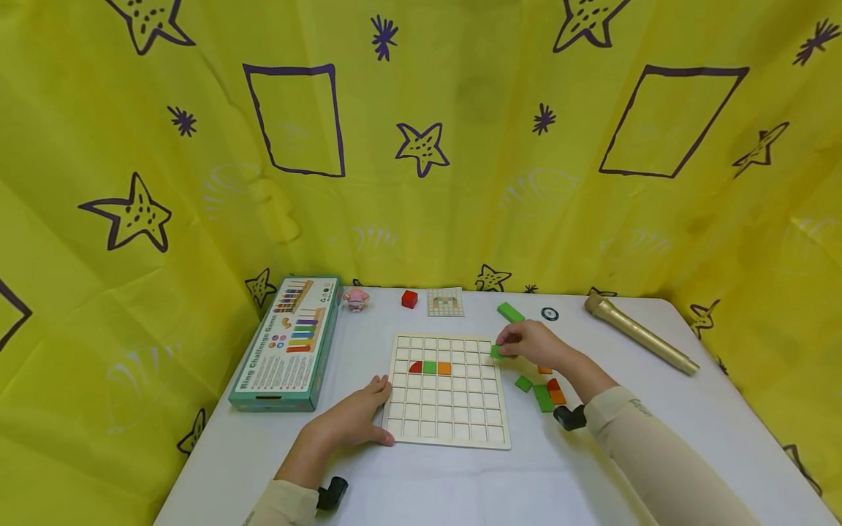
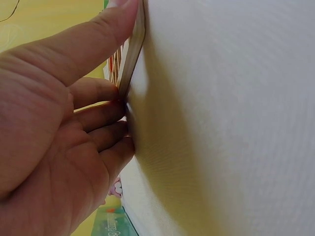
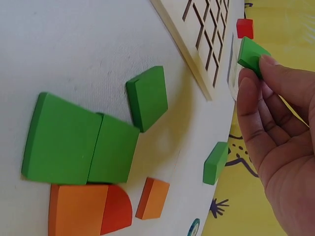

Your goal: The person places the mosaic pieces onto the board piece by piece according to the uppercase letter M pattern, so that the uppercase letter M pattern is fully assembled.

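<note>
A pale wooden grid board lies flat on the white table. In one of its upper rows sit a red quarter-circle tile, a green tile and an orange tile, side by side. My left hand rests against the board's left edge, fingers and thumb spread along it. Between thumb and fingertips, my right hand pinches a small green square tile over the board's upper right edge. Right of the board lie loose green tiles, orange tiles and a red quarter-circle tile.
A Ring Challenge Game box lies at the left. Along the back are a pink figurine, a red cube, a pattern card, a green block and a round disc. A gold microphone-shaped object lies at the right.
</note>
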The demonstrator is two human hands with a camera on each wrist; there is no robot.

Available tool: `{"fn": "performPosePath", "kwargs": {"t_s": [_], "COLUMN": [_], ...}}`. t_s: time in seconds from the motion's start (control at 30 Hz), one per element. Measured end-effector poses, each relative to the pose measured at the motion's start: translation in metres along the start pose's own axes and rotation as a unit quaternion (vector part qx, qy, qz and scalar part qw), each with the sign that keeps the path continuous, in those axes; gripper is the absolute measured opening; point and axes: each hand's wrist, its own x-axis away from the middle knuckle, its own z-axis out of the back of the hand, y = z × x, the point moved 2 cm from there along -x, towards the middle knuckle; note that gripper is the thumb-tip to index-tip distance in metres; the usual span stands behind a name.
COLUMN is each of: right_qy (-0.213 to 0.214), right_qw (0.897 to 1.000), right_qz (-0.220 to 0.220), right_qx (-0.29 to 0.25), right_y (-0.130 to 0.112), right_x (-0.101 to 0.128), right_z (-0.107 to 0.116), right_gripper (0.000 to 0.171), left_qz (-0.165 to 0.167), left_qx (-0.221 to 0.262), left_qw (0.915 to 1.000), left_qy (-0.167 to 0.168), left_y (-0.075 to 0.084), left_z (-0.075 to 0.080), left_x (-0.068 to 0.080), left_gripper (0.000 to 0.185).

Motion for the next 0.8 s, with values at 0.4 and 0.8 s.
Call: {"fn": "performPosePath", "kwargs": {"t_s": [0.4,0.8], "right_qy": [-0.006,-0.009], "right_qw": [1.000,0.999], "right_qz": [0.015,0.028], "right_qx": [-0.016,-0.016], "right_y": [-0.005,-0.016], "right_x": [-0.012,-0.016], "right_z": [-0.013,-0.026], "right_gripper": [0.009,0.006], "left_qz": [-0.007,0.006], "left_qx": [0.000,0.002], "left_qw": [1.0000,1.0000], "left_qy": [0.003,0.000], "left_y": [0.000,-0.001], "left_z": [0.001,-0.001], "left_x": [0.001,-0.001], "left_gripper": [0.099,0.099]}}
